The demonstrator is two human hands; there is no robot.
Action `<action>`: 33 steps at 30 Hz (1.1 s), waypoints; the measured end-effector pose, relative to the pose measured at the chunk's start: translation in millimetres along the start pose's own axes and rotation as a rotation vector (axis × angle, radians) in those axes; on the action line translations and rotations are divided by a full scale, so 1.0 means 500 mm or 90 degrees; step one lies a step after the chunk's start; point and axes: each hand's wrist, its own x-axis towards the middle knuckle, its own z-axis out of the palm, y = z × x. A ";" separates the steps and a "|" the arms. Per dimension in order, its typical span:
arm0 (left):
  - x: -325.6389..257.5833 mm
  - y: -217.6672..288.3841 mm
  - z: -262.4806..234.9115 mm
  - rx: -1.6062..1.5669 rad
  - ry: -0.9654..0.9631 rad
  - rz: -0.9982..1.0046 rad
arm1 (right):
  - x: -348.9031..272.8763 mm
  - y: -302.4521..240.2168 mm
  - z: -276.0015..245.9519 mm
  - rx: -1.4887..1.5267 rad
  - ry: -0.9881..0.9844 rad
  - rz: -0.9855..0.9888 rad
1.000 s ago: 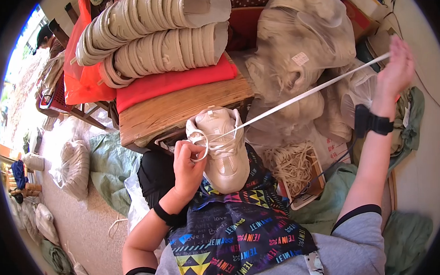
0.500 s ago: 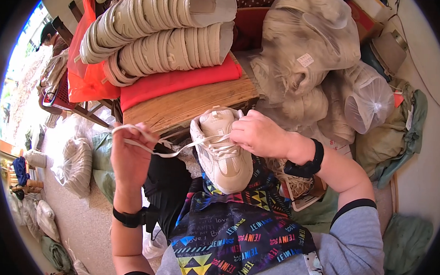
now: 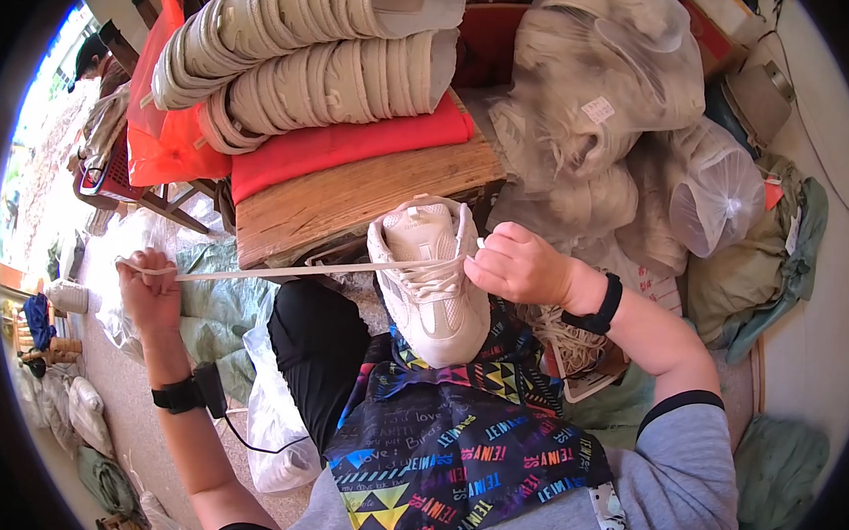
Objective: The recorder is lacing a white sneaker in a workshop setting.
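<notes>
Both hands are closed on the work. The left hand [image 3: 149, 281] is flung well out to the person's left, fist clamped on the free end of a flat pale lace [image 3: 301, 270], which runs taut and nearly level back to the shoe [image 3: 431, 275]. The right hand [image 3: 519, 266] sits against the right side of the shoe's upper, fingers pinched together at the eyelets where the lace comes through; whether it grips the lace itself or only steadies the upper I cannot tell.

That cream shoe rests on the person's lap, toe toward the body and opening toward the wooden bench [image 3: 351, 200], on a dark apron with bright triangles [image 3: 464, 447].

Judging by the look of it, lacing is partly done: several crossings already lie over the tongue in the lower and middle part, while the top of the opening looks unlaced, and a long run of lace is left to draw through. So the upper eyelets and any tying appear to remain.

Compared with half a second ago, the left hand has travelled much farther outward, so the lace, then short and looped close to the shoe, is now pulled long and straight. The right hand has stayed at the shoe's right side. A second ago the roles were reversed: the right arm was stretched high to the right hauling the lace, and the left hand held the shoe.
</notes>
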 end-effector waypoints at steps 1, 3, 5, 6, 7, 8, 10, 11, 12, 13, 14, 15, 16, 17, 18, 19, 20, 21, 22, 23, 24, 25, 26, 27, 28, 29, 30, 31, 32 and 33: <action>-0.002 0.004 -0.002 0.039 -0.023 0.017 | -0.003 -0.004 0.000 0.000 0.000 0.002; -0.030 -0.068 0.015 0.231 0.018 0.056 | -0.005 -0.016 0.003 0.132 0.028 0.181; -0.090 -0.145 0.074 0.547 -0.026 0.084 | 0.006 -0.024 0.003 0.180 0.051 0.271; -0.129 -0.180 0.107 0.668 -0.114 0.073 | 0.014 -0.027 0.002 0.227 0.074 0.360; -0.166 -0.226 0.139 0.646 -0.162 0.086 | 0.023 -0.030 0.001 0.226 0.073 0.360; -0.199 -0.265 0.170 0.624 -0.210 0.099 | 0.032 -0.033 -0.004 0.295 0.028 0.419; -0.227 -0.305 0.221 0.718 -0.379 0.281 | 0.043 -0.036 -0.012 0.363 -0.020 0.478; -0.242 -0.321 0.240 0.713 -0.398 0.252 | 0.047 -0.036 -0.015 0.400 -0.062 0.502; -0.254 -0.335 0.257 0.709 -0.418 0.224 | 0.049 -0.035 -0.019 0.435 -0.103 0.528; -0.259 -0.348 0.265 0.712 -0.431 0.229 | 0.054 -0.035 -0.024 0.435 -0.104 0.527; -0.262 -0.357 0.274 0.711 -0.446 0.239 | 0.058 -0.036 -0.028 0.452 -0.112 0.533; -0.261 -0.361 0.282 0.729 -0.464 0.264 | 0.061 -0.038 -0.031 0.468 -0.120 0.541; -0.260 -0.364 0.287 0.747 -0.482 0.289 | 0.062 -0.041 -0.034 0.470 -0.120 0.542; -0.260 -0.366 0.288 0.749 -0.481 0.288 | 0.063 -0.046 -0.035 0.475 -0.136 0.528; -0.259 -0.370 0.291 0.745 -0.495 0.297 | 0.061 -0.052 -0.037 0.479 -0.151 0.517; -0.257 -0.373 0.293 0.741 -0.509 0.305 | 0.060 -0.061 -0.036 0.479 -0.150 0.520; -0.256 -0.371 0.295 0.741 -0.512 0.304 | 0.058 -0.070 -0.032 0.462 -0.147 0.532; -0.255 -0.366 0.299 0.768 -0.532 0.310 | 0.056 -0.075 -0.029 0.446 -0.144 0.544; -0.254 -0.361 0.303 0.794 -0.552 0.315 | 0.054 -0.074 -0.028 0.447 -0.143 0.546; -0.252 -0.355 0.308 0.795 -0.553 0.314 | 0.052 -0.072 -0.026 0.454 -0.153 0.529; -0.250 -0.349 0.312 0.830 -0.585 0.309 | 0.051 -0.070 -0.025 0.460 -0.163 0.512; -0.248 -0.345 0.314 0.865 -0.616 0.304 | 0.050 -0.071 -0.022 0.461 -0.162 0.513; -0.249 -0.343 0.314 0.866 -0.617 0.304 | 0.047 -0.072 -0.018 0.469 -0.153 0.513; -0.248 -0.342 0.314 0.884 -0.637 0.312 | 0.046 -0.071 -0.015 0.478 -0.144 0.511; -0.247 -0.342 0.314 0.902 -0.657 0.320 | 0.046 -0.071 -0.017 0.478 -0.144 0.511; -0.250 -0.344 0.314 0.903 -0.657 0.320 | 0.045 -0.070 -0.020 0.482 -0.150 0.507; -0.255 -0.347 0.311 0.878 -0.636 0.333 | 0.044 -0.071 -0.023 0.488 -0.156 0.504; -0.259 -0.351 0.308 0.853 -0.615 0.346 | 0.042 -0.071 -0.025 0.489 -0.155 0.504; -0.259 -0.353 0.305 0.854 -0.615 0.345 | 0.040 -0.072 -0.026 0.512 -0.163 0.510; -0.260 -0.356 0.302 0.831 -0.594 0.364 | 0.038 -0.072 -0.027 0.534 -0.172 0.517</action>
